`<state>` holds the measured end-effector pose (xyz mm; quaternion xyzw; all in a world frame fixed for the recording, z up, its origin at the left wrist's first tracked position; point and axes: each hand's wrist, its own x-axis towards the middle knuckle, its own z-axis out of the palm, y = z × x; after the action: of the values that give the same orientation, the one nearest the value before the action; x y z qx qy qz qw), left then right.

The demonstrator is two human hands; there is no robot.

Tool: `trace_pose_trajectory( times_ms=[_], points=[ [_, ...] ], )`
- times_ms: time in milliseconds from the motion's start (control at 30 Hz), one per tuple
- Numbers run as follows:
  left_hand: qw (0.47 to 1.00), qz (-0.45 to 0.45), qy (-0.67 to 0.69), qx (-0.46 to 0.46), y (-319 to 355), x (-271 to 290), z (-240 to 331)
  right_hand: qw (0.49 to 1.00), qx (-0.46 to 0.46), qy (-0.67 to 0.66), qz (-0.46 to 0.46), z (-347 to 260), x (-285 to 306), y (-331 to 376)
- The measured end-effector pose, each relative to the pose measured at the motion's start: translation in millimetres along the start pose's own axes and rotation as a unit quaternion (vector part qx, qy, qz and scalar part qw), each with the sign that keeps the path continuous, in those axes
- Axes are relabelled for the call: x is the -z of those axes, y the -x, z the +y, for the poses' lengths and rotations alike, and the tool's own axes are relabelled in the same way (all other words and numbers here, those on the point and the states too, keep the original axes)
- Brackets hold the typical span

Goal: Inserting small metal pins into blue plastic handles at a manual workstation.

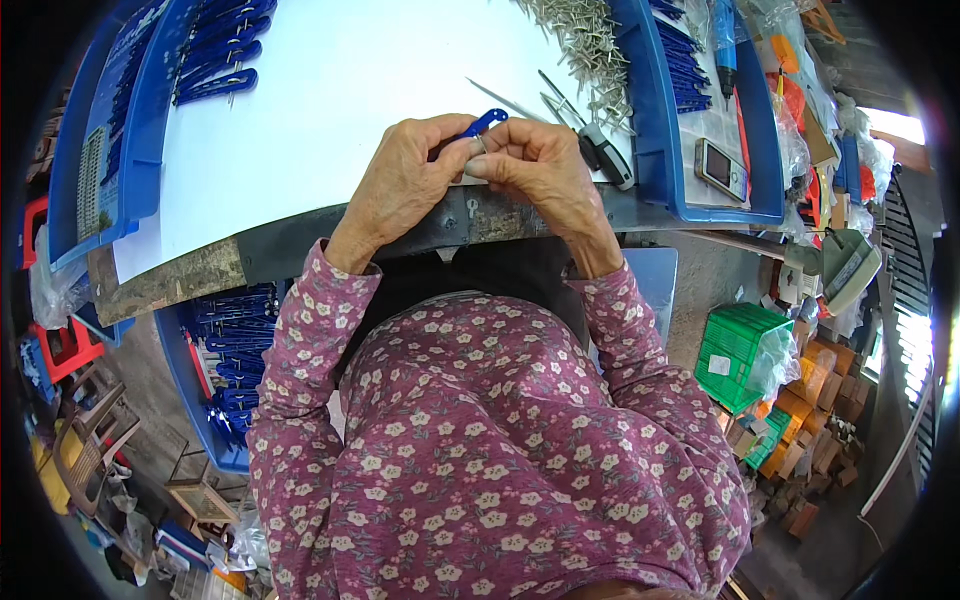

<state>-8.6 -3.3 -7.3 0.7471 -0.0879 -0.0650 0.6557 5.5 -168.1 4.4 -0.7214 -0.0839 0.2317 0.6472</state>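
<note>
Above the table's front edge, my left hand (407, 180) is closed on a slim blue handle-like piece (489, 121) with small holes at its end. My right hand (548, 170) meets it from the other side, thumb and fingertips pinched around a small shiny metal bit (480, 146) against the blue piece. The fingers partly cover both parts. Just right of my right hand lies a tool with a grey and black handle (610, 158), beside thin metal shafts. Farther back is a heap of small silvery metal pieces (585, 50).
Rows of blue pieces (220, 50) lie at the back left. Blue trays (145, 150) flank the white work surface (330, 80); the right tray (735, 212) holds a small handheld device (722, 170). Below the table sits another blue bin (232, 458). A green crate (735, 350) stands at right.
</note>
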Motion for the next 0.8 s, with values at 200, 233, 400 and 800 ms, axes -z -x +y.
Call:
trace_pose_trajectory(
  times_ms=[200, 233, 400, 800],
  points=[
    [1.0, -0.014, -0.002, 0.015, -0.8, 5.7, -6.8, 0.997, -0.027, -0.073, 0.002, -7.8, -2.2, 2.4],
    [1.0, -0.014, -0.002, 0.016, -0.5, 6.4, -6.0, 0.997, -0.028, -0.073, 0.001, -7.1, -1.8, 2.4],
    [1.0, -0.013, -0.003, 0.017, -0.3, 4.1, -3.9, 0.999, -0.016, -0.043, 0.005, -2.1, -2.5, -0.8],
    [0.999, -0.022, -0.022, 0.029, 0.3, 7.9, -6.4, 0.998, -0.003, -0.061, 0.005, 5.4, -4.5, -0.4]
  ],
)
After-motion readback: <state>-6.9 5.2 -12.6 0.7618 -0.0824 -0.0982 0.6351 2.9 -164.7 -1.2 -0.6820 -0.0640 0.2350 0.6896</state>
